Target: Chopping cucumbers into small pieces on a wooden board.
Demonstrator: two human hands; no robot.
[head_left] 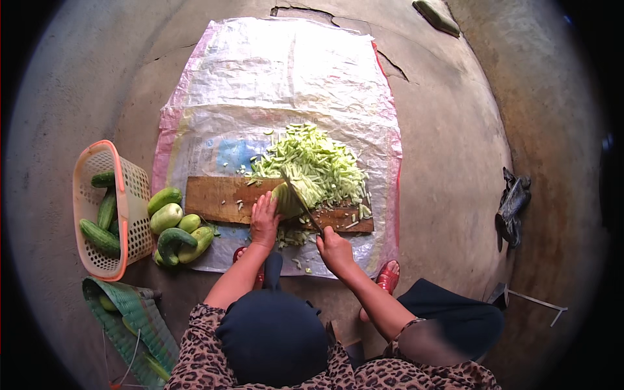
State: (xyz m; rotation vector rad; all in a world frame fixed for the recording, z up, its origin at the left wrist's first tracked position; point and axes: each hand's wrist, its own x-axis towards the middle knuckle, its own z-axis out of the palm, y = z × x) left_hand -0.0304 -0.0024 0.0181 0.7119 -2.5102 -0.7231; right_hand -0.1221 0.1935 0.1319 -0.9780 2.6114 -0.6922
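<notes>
My right hand (336, 249) grips the handle of a kitchen knife (296, 196), its dark blade slanting up and to the left over a wooden board (219, 197). Under my left hand (264, 219), whose fingers press on its left end, lies a piece of sliced cucumber (286, 200). The blade is at the right side of this piece. A large heap of pale green cucumber strips (317, 161) covers the right part of the board and spreads past its far edge. Small scraps lie on the board and by its near edge.
The board rests on a flattened woven plastic sack (278, 78). At left, several whole cucumbers (166, 218) lie beside a tipped plastic basket (122, 209) holding more. A green woven bag (151, 312) is at lower left. Dark shoes (513, 207) lie at right.
</notes>
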